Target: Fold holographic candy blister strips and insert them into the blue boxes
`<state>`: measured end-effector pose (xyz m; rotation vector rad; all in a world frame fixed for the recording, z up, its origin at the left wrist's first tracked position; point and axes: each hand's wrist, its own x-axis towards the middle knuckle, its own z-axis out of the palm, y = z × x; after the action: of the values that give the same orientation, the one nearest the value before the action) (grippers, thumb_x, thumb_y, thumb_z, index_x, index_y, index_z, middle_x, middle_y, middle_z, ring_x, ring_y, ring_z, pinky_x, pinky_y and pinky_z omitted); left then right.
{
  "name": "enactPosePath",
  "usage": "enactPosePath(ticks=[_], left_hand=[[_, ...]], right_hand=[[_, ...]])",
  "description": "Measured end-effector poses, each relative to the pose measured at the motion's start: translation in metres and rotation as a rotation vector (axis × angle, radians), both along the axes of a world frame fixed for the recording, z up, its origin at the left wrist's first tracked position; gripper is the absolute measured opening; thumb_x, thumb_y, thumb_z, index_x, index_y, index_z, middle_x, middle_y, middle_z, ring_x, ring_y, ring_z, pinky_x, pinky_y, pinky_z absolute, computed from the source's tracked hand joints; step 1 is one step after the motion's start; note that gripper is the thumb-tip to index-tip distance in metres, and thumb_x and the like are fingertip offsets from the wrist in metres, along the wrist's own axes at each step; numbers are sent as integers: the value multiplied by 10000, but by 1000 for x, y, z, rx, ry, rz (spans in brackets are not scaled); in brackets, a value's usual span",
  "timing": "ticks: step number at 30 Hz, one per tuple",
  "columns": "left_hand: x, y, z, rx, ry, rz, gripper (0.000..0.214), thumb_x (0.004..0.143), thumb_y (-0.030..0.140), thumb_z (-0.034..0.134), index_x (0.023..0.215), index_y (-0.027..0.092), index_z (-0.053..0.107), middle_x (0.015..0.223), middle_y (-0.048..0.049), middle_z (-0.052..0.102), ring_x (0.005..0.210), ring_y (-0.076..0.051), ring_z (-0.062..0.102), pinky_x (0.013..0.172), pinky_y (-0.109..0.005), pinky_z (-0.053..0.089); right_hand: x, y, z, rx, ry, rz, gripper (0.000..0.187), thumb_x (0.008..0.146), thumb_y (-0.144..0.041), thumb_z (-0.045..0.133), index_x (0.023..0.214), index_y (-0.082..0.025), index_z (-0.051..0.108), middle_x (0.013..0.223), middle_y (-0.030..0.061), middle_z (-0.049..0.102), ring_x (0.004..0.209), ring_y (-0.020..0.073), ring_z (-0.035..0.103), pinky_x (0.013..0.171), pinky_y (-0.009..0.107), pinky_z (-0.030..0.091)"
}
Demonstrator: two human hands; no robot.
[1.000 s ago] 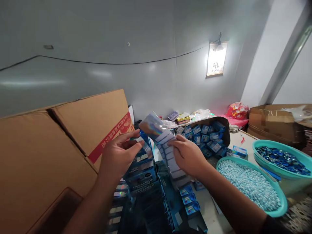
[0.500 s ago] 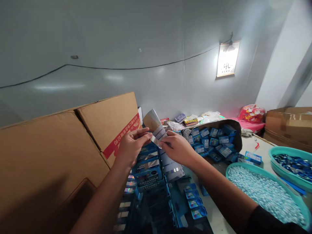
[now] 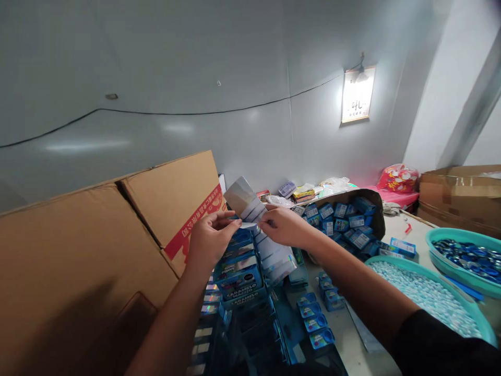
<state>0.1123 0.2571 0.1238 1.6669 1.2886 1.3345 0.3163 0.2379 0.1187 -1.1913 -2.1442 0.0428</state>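
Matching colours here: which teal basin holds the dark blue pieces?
The farther teal basin, at far right; the nearer basin holds pale blue beads.

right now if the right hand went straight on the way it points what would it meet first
The strip of white labels: the right hand already has its fingers on it. Just past the strip, the left hand looks next in line, though depth is hard to judge from this view.

A cardboard carton [image 3: 82,271] blocks passage beyond the left hand [image 3: 212,243].
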Motion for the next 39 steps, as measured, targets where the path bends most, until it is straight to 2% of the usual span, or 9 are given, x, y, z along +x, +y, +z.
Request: enactPosePath(ticks=[2,5,9,14,19,28,33,36,39], left_hand=[[-2,2,-4,32,51,14,433,657,391,807,1008,157,712,759,-36,738,696,-172,689,624,-238,508],[-2,4,-9,13,17,5,438,645,359,793,1022,164,684,726,-20,723,680,-176,676,619,-246,498],[0,-2,-9,-26,-13,22,427,607,342,776,974,153,670,679,-6,690,674,-173,648,627,-251,484],[-1,-6,-9,-26,-19,26,408,594,338,728,951,151,666,643,24,620,638,-149,592,611,-242,452],[-5,-2,-15,-20,-18,20,424,577,347,717,947,146,665,628,40,578,601,-132,543,573,-232,428],[-7,-2,-16,-28,82,20,339,564,270,637,885,164,665,590,59,523,532,-108,481,510,-216,399],[-6,3,-20,3,39,-70,339,586,242,616,915,174,665,650,46,538,589,-117,517,529,-213,435],[-7,2,-19,6,99,-115,303,630,239,588,907,184,697,756,7,610,660,-131,559,559,-218,472],[-6,0,-18,-63,165,-154,287,685,248,562,920,187,715,862,-25,675,706,-154,621,589,-242,521]], right_hand=[[3,4,7,-30,-55,27,295,890,-194,537,598,-158,554,721,8,521,722,125,494,661,254,328],[6,8,17,-69,-143,44,294,899,-202,535,612,-149,569,761,24,564,739,127,507,672,259,332],[1,7,23,-65,-256,32,301,928,-178,494,652,-139,609,817,54,612,768,136,513,705,274,341],[-7,7,15,-47,-277,22,314,954,-191,473,695,-140,644,765,57,613,830,166,523,725,289,342],[-11,9,6,-42,-237,28,306,924,-166,501,644,-147,623,698,48,583,890,190,518,721,294,342],[-11,11,3,-68,-224,11,296,899,-196,539,613,-162,607,670,37,571,915,189,539,700,286,358],[-13,12,-1,-61,-247,6,295,876,-238,550,596,-176,617,621,43,551,964,220,552,676,287,363],[-14,10,-4,-22,-258,-19,276,865,-276,554,630,-172,654,738,67,600,882,208,565,672,292,374],[-15,7,-7,22,-276,-49,263,864,-312,553,693,-169,693,889,92,615,791,189,563,724,313,412]])
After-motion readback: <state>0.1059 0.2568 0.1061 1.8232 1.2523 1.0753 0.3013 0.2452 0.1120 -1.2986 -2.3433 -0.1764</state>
